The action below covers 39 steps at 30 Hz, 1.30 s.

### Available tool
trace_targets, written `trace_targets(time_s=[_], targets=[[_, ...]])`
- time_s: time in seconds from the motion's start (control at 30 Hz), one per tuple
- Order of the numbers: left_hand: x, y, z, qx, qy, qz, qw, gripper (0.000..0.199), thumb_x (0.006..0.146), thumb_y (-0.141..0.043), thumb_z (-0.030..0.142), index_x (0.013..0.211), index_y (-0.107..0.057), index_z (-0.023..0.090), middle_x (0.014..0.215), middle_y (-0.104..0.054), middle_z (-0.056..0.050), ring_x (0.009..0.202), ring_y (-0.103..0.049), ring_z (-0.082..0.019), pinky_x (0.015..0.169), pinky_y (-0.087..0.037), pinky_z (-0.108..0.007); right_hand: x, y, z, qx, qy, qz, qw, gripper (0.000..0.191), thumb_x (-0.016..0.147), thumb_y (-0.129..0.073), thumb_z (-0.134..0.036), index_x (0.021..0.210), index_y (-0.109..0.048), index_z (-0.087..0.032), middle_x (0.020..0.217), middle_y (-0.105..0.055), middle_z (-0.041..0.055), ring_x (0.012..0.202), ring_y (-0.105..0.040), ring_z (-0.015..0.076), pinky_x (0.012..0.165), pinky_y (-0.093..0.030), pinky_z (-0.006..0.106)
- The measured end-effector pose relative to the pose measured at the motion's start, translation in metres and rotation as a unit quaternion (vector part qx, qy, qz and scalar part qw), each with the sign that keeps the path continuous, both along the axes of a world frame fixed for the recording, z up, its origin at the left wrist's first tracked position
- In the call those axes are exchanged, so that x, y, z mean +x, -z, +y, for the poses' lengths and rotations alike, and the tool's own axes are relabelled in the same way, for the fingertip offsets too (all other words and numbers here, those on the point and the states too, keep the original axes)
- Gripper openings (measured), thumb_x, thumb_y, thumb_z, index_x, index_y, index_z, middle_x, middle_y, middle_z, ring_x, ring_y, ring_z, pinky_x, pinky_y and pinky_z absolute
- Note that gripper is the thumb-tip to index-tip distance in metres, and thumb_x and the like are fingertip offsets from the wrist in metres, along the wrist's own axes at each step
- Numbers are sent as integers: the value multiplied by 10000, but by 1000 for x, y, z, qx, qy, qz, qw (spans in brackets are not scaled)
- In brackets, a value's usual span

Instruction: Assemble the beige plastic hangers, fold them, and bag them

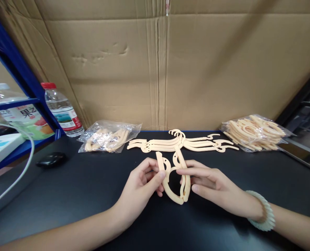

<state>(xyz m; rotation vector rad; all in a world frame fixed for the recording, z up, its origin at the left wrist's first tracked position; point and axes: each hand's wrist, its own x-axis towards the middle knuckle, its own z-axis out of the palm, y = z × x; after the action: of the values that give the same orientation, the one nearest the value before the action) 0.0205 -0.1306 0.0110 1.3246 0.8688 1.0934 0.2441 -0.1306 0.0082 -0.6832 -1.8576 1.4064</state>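
Between my hands is a cream folding clothes hanger (173, 197), its two arms folded upward from the joint at the bottom. My left hand (147, 179) pinches the left arm between thumb and fingers. Around the right arm, my right hand (209, 181) has its index finger across the front and other fingers behind it, gripping it. Just beyond, several unfolded hangers of the same kind (162, 143) lie stacked on the black table (113, 219), hooks pointing away from me.
A clear bag of hanger parts (107, 137) lies back left, and a fuller bag (254, 132) back right. To the left are a black mouse (51, 159), a red-capped water bottle (63, 111), a white cable (26, 164) and a blue shelf (34, 90). Cardboard (113, 69) stands behind.
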Motion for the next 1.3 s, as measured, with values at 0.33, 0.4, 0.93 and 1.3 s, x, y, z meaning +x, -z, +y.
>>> trace_targets(time_s=[0.33, 0.4, 0.93, 1.3], targets=[[-1, -2, 1, 42, 22, 26, 999, 128, 896, -589, 304, 892, -552, 181, 837, -551, 6, 669, -516, -100, 546, -478, -203, -4, -4, -4, 9, -5, 4, 1000, 420, 913, -522, -145, 1294, -549, -320, 1377, -390, 70, 1257, -468, 203, 1057, -417, 384], [-3, -3, 1, 47, 23, 34, 998, 128, 898, -587, 306, 898, -555, 182, 857, -557, 0, 700, -519, -109, 559, -478, -205, -4, -4, -5, 17, -1, 3, 1000, 431, 910, -519, -131, 1299, -541, -315, 1399, -366, 71, 1257, -463, 201, 1060, -417, 390], [2, -5, -3, 20, 20, 51, 998, 173, 882, -591, 344, 870, -569, 172, 859, -600, -17, 750, -602, -140, 639, -533, -248, -1, -8, -11, 107, 18, -63, 992, 417, 909, -517, -134, 1294, -537, -294, 1395, -419, 70, 1282, -459, 196, 1078, -398, 372], [0, -1, 2, 2, -28, 65, 998, 209, 827, -654, 343, 886, -548, 172, 702, -645, 8, 606, -617, -119, 589, -505, -228, 0, -8, -15, 207, -1, -184, 961, 492, 867, -592, -228, 1339, -459, -265, 1408, -469, 88, 1360, -369, 236, 1099, -372, 392]])
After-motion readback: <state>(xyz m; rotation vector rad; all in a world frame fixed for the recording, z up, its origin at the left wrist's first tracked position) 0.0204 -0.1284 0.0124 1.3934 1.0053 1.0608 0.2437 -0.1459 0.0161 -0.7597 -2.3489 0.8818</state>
